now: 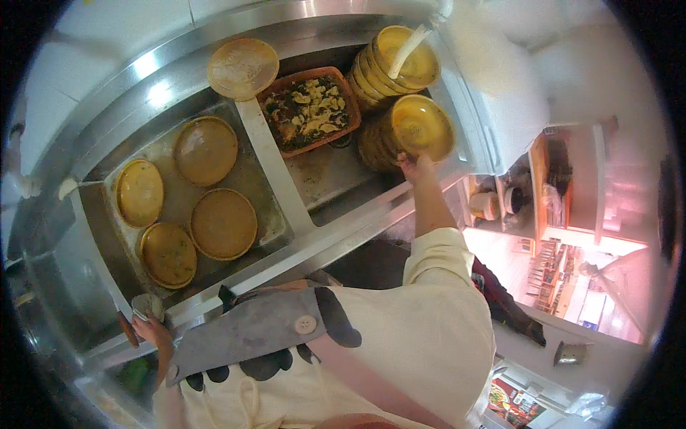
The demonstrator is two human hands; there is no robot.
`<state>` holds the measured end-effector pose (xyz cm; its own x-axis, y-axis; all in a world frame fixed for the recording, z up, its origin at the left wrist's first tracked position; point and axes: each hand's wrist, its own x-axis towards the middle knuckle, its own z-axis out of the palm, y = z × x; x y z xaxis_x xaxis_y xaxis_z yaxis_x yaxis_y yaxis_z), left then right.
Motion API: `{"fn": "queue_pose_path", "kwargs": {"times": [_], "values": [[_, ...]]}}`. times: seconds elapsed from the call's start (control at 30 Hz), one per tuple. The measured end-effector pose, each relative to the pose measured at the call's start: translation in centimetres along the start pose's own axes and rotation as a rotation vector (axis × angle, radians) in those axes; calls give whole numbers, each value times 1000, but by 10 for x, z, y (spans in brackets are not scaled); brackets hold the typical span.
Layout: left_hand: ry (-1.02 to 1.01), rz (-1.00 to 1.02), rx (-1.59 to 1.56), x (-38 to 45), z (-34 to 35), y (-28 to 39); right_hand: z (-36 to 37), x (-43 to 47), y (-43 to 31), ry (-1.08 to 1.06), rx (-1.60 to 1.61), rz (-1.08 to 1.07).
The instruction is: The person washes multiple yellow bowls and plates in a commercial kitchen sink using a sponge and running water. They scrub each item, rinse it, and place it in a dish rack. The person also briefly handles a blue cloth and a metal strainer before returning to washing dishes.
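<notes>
My right hand (417,167) grips the rim of a yellow bowl (420,127) on top of a stack in the right sink basin. A second stack of yellow bowls (405,56) stands behind it, under a white hose. My left hand (152,328), at the front left edge, is closed around a pale scrubbing pad or cloth (147,307). In the left basin, two larger round plates (223,224) and two smaller yellow dishes (140,192) lie in murky water. A plastic basket (355,110) of food scraps sits in the right basin, beside a yellow plate (243,68) on the divider.
The steel divider (273,171) separates the basins, with the steel front rim (300,252) along my body. A white hose (410,51) hangs over the bowls. Near my left hand is a brown handle (127,329). A white appliance or cover (482,128) stands at the right.
</notes>
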<state>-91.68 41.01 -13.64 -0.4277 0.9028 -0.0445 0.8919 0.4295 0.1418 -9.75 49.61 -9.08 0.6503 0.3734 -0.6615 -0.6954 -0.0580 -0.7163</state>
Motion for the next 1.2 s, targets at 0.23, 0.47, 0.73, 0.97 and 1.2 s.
{"fn": "queue_pose_path", "kwargs": {"times": [0.23,0.47,0.73,0.97,1.2], "values": [[77,47,61,-7,16,-28,41,-57,-21,124,-75,-62],[61,-9,-86,-5,-17,28,23,-170,-22,-208,-548,5],[149,78,-251,-10,-14,34,156,-238,115,-624,-774,477],[168,82,-261,-10,-16,44,230,-161,279,-468,-513,971],[185,100,-214,-13,-16,47,262,-129,341,-150,-246,1042]]}}
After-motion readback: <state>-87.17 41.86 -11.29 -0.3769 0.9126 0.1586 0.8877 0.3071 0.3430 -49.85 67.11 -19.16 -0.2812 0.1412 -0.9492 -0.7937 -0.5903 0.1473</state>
